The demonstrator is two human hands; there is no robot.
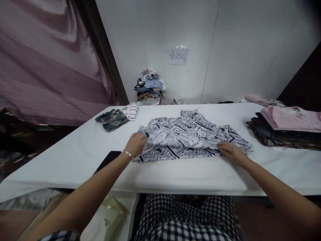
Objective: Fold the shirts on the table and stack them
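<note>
A white shirt with black newspaper print lies spread across the white table, its collar towards the wall. My left hand, wearing a bracelet, is closed on the shirt's edge at the left. At the right, my right hand pinches the same layer near its lower corner. Between my hands this layer is lifted a little and folded over, showing its paler inner side. Printed cloth lies flat below it along the near side. The fingertips of both hands are partly hidden.
A dark flat object lies beside my left forearm. Folded plaid cloth and striped cloth sit at the table's left. Folded garments are stacked at the right. A clothes pile stands by the wall, below a paper sign.
</note>
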